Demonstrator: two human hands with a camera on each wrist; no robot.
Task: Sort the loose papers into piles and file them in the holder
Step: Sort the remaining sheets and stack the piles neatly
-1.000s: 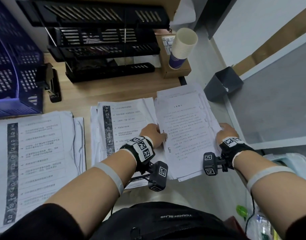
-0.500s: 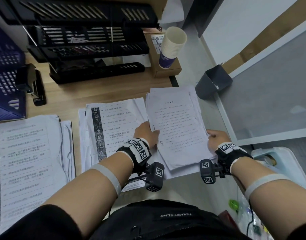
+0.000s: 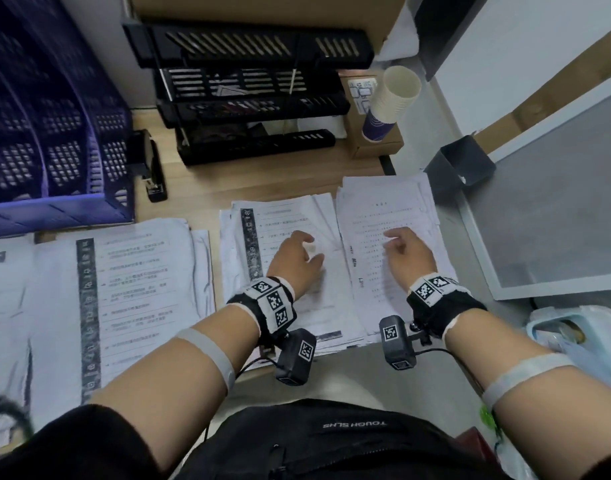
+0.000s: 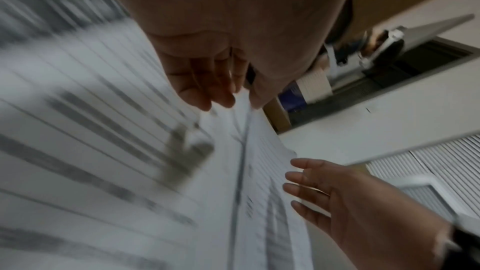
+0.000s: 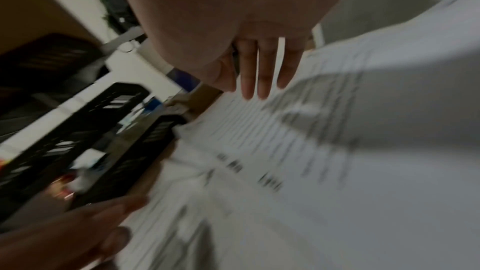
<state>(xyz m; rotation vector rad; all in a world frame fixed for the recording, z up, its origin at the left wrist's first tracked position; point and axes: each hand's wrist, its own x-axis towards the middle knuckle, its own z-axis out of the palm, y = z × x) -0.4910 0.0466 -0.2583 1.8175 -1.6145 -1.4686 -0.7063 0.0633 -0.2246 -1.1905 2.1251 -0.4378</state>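
Three piles of printed papers lie on the wooden desk: a left pile point(image 3: 131, 299), a middle pile point(image 3: 280, 216) and a right pile point(image 3: 383, 206). My left hand point(image 3: 309, 249) is low over the middle pile, fingers loosely bent and holding nothing point(image 4: 207, 93). My right hand point(image 3: 396, 242) is over the right pile with straight, spread fingers point(image 5: 257, 81). Whether either hand touches the paper is unclear because of blur. A black tiered tray holder point(image 3: 255, 98) stands at the back, and a blue upright file holder point(image 3: 55, 140) at the back left.
A black stapler point(image 3: 153, 171) lies beside the blue holder. A stack of paper cups point(image 3: 390, 102) leans on a cardboard box point(image 3: 376, 147) at the back right. A grey bin point(image 3: 460, 164) stands on the floor past the desk's right edge.
Both hands have let go of the right pile's side edges. The left hand moved onto the middle pile, the right hand onto the top of the right pile.
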